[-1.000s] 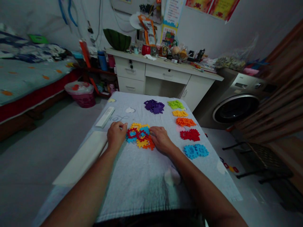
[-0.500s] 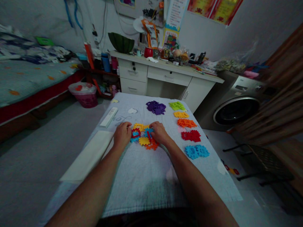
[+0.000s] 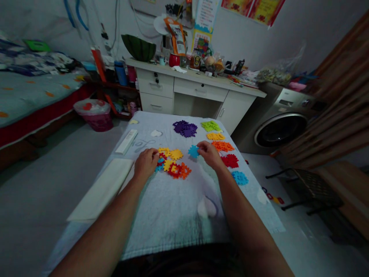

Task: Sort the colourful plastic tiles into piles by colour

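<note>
My right hand (image 3: 210, 154) pinches a blue notched, square interlocking toy piece (image 3: 193, 151) just above or on the cloth, right of a mixed cluster. The cluster of interlocking toy pieces (image 3: 176, 154) is yellow, red, blue and orange, lying loosely against one another. At the cluster's left edge rests my left hand (image 3: 145, 163), fingers curled together by the red and blue pieces; what it grips is hidden. Sorted by colour along the table's right side lie a lime green pile (image 3: 210, 125), a yellow pile (image 3: 215, 136), an orange pile (image 3: 223, 146), a red pile (image 3: 230, 161) and a blue pile (image 3: 240, 177).
A purple pile (image 3: 185, 129) lies toward the far side of the cloth-covered table (image 3: 173, 215). On the left are a long white box (image 3: 127, 141) and a pale flat sheet (image 3: 103, 190). Beyond stand a white desk (image 3: 198, 89) and a washing machine (image 3: 282, 117).
My right hand has moved right, away from the cluster, carrying a blue piece. My left hand has stayed at the cluster's left edge. The view has shifted slightly.
</note>
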`<move>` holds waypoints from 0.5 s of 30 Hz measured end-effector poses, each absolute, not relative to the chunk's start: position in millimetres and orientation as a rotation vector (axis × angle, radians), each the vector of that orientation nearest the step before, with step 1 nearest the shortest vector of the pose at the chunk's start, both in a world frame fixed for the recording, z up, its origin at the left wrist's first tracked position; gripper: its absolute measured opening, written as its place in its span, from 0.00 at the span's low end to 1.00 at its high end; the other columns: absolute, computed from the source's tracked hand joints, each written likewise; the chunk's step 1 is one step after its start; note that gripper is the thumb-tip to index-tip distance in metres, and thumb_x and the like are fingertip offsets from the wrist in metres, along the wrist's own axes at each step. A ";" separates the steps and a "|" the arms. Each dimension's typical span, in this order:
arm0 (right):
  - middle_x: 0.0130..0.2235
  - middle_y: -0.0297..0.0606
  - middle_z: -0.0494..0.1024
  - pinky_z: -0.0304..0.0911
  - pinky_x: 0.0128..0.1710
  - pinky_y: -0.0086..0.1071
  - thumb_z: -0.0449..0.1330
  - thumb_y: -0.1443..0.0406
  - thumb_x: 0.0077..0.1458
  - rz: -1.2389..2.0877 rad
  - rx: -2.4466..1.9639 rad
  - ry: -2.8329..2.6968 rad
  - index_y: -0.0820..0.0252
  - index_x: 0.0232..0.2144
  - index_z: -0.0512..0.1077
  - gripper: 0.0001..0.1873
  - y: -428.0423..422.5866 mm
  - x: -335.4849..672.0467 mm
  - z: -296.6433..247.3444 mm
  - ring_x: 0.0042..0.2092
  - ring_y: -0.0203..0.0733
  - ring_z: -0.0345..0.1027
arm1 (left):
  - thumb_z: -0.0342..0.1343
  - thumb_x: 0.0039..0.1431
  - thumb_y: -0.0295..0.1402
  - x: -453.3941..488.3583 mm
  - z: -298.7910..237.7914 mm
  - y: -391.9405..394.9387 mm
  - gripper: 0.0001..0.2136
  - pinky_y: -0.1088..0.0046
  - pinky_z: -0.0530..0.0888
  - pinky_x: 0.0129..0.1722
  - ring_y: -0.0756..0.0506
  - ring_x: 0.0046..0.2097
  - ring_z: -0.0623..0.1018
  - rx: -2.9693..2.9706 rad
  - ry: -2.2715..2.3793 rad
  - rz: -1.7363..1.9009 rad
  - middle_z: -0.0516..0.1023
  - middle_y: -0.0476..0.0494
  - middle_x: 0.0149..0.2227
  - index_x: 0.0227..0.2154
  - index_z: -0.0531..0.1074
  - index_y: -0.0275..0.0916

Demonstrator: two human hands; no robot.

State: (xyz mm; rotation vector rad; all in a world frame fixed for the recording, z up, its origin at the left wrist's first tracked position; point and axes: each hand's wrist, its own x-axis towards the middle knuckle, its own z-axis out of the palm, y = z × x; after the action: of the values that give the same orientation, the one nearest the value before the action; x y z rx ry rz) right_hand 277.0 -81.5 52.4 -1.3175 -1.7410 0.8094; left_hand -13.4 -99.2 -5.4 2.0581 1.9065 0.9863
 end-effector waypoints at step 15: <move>0.27 0.32 0.72 0.58 0.28 0.28 0.60 0.61 0.45 0.893 -1.751 -1.612 0.60 0.32 0.73 0.11 -168.2 442.7 73.3 0.28 0.35 0.63 | 0.44 0.62 0.40 -6.4 -1.2 -105.4 0.14 0.65 0.70 0.44 0.41 0.43 0.75 2.150 1.864 0.889 0.76 0.40 0.40 0.39 0.72 0.39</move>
State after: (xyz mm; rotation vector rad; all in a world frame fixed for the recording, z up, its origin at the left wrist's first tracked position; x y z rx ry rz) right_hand 442.7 -168.2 73.3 -1.7506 -1.6117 0.8935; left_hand -6.4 -105.4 -1.2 2.1500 1.8642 0.8892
